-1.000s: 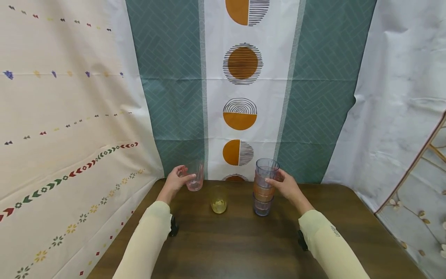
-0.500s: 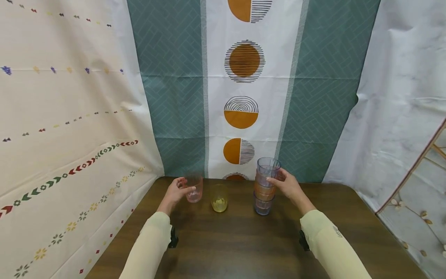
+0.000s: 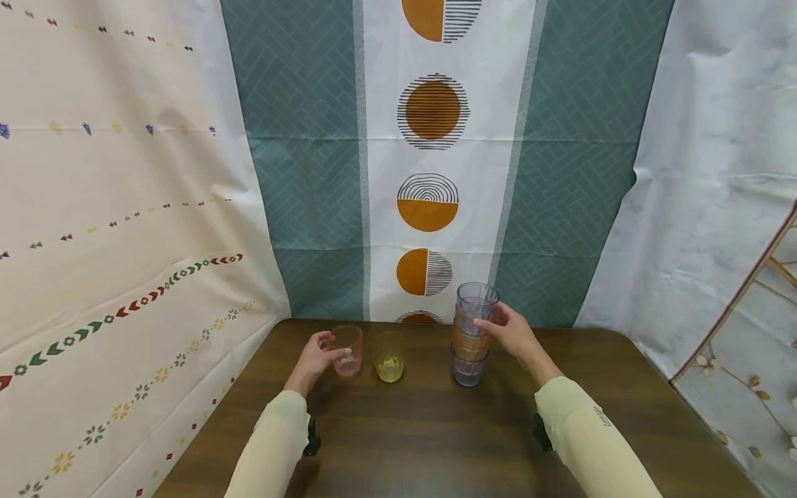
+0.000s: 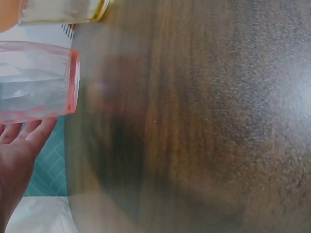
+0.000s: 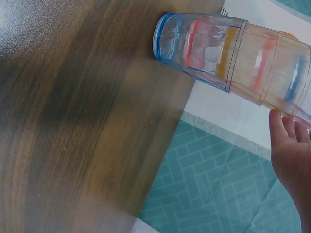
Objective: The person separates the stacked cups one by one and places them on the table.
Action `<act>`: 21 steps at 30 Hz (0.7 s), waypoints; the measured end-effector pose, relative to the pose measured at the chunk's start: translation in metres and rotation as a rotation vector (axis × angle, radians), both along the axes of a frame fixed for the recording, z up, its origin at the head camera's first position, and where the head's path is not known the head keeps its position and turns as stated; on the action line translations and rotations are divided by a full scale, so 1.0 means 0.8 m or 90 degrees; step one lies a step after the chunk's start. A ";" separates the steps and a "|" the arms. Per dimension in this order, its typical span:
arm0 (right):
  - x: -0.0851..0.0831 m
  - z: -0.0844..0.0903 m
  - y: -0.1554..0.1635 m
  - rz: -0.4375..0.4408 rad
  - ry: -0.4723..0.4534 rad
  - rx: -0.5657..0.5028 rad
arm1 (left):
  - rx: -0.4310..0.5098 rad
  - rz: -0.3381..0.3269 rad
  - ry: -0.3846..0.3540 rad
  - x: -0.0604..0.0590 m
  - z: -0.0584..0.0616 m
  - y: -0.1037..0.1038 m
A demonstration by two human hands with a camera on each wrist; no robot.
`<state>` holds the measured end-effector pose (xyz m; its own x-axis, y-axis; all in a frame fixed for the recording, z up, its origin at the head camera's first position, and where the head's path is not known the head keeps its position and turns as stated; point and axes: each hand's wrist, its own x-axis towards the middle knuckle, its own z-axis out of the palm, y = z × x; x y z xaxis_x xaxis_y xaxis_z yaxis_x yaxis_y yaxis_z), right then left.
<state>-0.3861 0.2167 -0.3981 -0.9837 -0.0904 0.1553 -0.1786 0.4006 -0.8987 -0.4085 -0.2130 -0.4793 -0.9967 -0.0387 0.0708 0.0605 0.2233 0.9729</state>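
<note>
L hand [image 3: 316, 358] brought pink cup [image 3: 347, 350] down from mid-air onto worktop [image 3: 423, 429], now just beside yellow cup [image 3: 389, 355]; arm drawn lower & nearer.

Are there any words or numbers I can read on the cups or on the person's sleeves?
Cups: the pink cup, the yellow cup and the stack of cups show no words or numbers.
Right sleeve: a small dark marking near the cuff, too small and blurred to read.
Wall cloths: only patterns, no writing.
</note>
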 end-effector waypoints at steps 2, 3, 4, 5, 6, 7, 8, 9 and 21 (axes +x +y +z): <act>0.001 0.000 0.000 0.001 0.004 -0.002 | 0.002 0.002 -0.002 0.000 -0.003 0.001; 0.001 0.000 0.000 0.002 0.005 -0.003 | 0.000 0.001 -0.001 0.000 -0.004 0.001; 0.001 0.000 0.000 0.000 0.006 -0.004 | 0.001 0.001 -0.002 0.001 -0.005 0.001; 0.001 0.000 0.000 0.001 0.007 -0.002 | -0.002 -0.001 -0.001 0.001 -0.006 0.000; 0.001 0.000 0.000 0.001 0.007 -0.002 | -0.003 -0.002 -0.003 0.001 -0.006 0.000; 0.001 0.001 0.000 0.001 0.008 -0.002 | -0.002 -0.001 -0.005 0.002 -0.007 0.000; 0.001 0.001 0.000 0.000 0.007 -0.003 | -0.004 -0.002 -0.005 0.002 -0.007 -0.001; 0.001 0.001 0.000 0.000 0.008 -0.002 | -0.006 -0.003 -0.004 0.003 -0.008 -0.001; 0.002 0.000 -0.001 0.000 0.014 -0.012 | -0.003 -0.021 -0.012 0.001 -0.017 0.006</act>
<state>-0.3847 0.2161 -0.3981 -0.9801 -0.0876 0.1780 -0.1981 0.3839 -0.9019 -0.4080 -0.2084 -0.4932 -0.9987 -0.0050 0.0516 0.0491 0.2267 0.9727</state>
